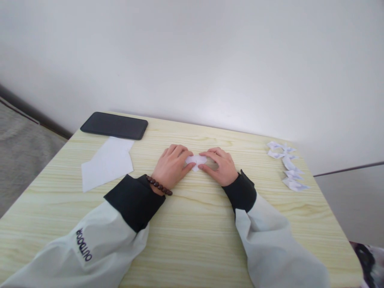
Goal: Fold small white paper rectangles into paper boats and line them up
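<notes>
A small folded piece of white paper (196, 160) lies at the middle of the table, between my two hands. My left hand (174, 166) pinches its left end between thumb and fingers. At the right end, the thumb and forefinger of my right hand (220, 165) grip the paper too. A short point of the paper sticks out toward me between the thumbs. Part of each end is hidden under the fingertips. A dark bead bracelet (159, 185) circles my left wrist.
Several folded white paper figures (289, 164) stand in a group on the right of the wooden table (198, 240). Flat white paper sheets (108, 164) lie on the left, with a black phone (115, 125) behind them. A white wall (192, 60) borders the back edge.
</notes>
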The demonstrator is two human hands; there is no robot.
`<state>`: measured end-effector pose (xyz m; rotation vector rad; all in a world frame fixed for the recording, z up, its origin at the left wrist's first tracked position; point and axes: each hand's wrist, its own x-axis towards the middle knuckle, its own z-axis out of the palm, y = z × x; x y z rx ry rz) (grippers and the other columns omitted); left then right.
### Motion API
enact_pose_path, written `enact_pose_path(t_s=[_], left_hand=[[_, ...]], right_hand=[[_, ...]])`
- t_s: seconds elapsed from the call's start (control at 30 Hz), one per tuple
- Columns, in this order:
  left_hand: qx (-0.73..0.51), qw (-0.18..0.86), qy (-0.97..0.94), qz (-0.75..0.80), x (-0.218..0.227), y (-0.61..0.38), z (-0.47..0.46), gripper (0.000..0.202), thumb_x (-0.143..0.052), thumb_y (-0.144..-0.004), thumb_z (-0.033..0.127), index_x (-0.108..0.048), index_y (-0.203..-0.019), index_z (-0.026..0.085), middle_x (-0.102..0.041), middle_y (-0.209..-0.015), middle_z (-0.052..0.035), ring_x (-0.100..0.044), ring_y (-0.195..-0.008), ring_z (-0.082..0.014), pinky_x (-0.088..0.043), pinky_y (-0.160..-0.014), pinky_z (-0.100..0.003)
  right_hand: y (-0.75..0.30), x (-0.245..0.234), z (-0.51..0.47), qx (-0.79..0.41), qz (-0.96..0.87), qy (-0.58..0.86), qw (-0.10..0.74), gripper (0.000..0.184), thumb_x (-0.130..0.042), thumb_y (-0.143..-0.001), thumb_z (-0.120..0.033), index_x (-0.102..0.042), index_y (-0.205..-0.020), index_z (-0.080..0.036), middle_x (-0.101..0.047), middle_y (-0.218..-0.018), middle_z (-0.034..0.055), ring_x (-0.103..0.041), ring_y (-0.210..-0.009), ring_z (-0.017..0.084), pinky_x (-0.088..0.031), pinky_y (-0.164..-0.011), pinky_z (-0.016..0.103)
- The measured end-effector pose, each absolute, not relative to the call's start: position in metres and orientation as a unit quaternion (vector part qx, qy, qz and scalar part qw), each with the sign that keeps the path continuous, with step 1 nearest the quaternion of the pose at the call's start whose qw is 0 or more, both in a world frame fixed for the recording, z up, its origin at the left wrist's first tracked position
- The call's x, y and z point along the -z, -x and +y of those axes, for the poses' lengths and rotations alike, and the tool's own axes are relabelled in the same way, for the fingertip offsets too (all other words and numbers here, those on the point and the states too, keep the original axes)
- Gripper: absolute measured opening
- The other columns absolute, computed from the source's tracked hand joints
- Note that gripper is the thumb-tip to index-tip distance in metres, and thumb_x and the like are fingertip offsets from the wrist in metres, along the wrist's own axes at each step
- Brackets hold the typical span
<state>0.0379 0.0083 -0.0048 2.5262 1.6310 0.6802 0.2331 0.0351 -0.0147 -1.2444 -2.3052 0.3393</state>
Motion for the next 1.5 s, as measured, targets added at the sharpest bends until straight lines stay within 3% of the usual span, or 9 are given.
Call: enact_pose_path(t_s=[0.2, 0.4, 0.53, 0.87, 1.17, 1.5], left_hand=[[-0.219, 0.004, -0.824, 0.523, 0.006, -0.039, 0.007, 0.028, -0.054, -0.085, 0.030, -0.062, -0.109, 0.017, -0.059, -0.103, -0.0094, -0.050, -0.098, -0.0248, -0.045, -0.085, -0.040], [-0.223, -0.007, -0.829, 0.512, 0.004, -0.039, 0.007, 0.021, -0.056, -0.084, 0.028, -0.064, -0.101, 0.017, -0.060, -0.100, -0.0085, -0.050, -0.097, -0.0241, -0.045, -0.084, -0.038], [-0.230, -0.044, -0.832, 0.503, 0.003, -0.040, 0.007, 0.017, -0.056, -0.084, 0.028, -0.066, -0.095, 0.018, -0.062, -0.096, -0.0068, -0.051, -0.095, -0.0235, -0.045, -0.081, -0.036], [-0.217, -0.094, -0.848, 0.475, -0.001, -0.038, 0.003, 0.016, -0.054, -0.085, 0.027, -0.069, -0.082, 0.022, -0.066, -0.088, -0.0029, -0.054, -0.090, -0.0224, -0.043, -0.072, -0.035], [-0.174, -0.088, -0.858, 0.475, -0.011, -0.042, -0.001, 0.021, -0.050, -0.085, 0.025, -0.069, -0.088, 0.020, -0.066, -0.084, -0.0056, -0.055, -0.092, -0.0244, -0.042, -0.074, -0.038], [-0.217, -0.051, -0.840, 0.495, -0.004, -0.039, 0.004, 0.018, -0.053, -0.083, 0.025, -0.070, -0.077, 0.021, -0.064, -0.079, -0.0038, -0.055, -0.082, -0.0201, -0.042, -0.069, -0.034]], right_hand=[[-0.234, 0.019, 0.039, -0.159, -0.853, 0.400, 0.293, 0.025, -0.060, -0.081, -0.039, -0.065, -0.099, -0.021, -0.058, -0.101, 0.0074, -0.056, -0.095, 0.020, -0.045, -0.083, 0.035], [-0.233, 0.017, 0.039, -0.167, -0.859, 0.357, 0.326, 0.020, -0.061, -0.082, -0.032, -0.061, -0.096, -0.018, -0.063, -0.088, 0.0050, -0.057, -0.082, 0.018, -0.047, -0.076, 0.032], [-0.233, 0.018, 0.039, -0.159, -0.866, 0.348, 0.320, 0.022, -0.060, -0.083, -0.030, -0.063, -0.101, -0.018, -0.063, -0.090, 0.0064, -0.057, -0.085, 0.018, -0.047, -0.078, 0.033], [-0.231, 0.015, 0.036, -0.093, -0.887, 0.330, 0.309, 0.017, -0.056, -0.080, -0.020, -0.071, -0.087, -0.020, -0.061, -0.085, 0.0061, -0.054, -0.078, 0.017, -0.046, -0.073, 0.032], [-0.227, 0.010, 0.033, -0.058, -0.890, 0.358, 0.278, 0.021, -0.053, -0.082, -0.023, -0.071, -0.092, -0.021, -0.062, -0.086, 0.0058, -0.052, -0.075, 0.017, -0.046, -0.072, 0.032], [-0.235, 0.010, 0.036, -0.065, -0.859, 0.401, 0.312, 0.013, -0.056, -0.075, -0.020, -0.068, -0.070, -0.019, -0.064, -0.082, 0.0041, -0.058, -0.075, 0.016, -0.047, -0.072, 0.028]])
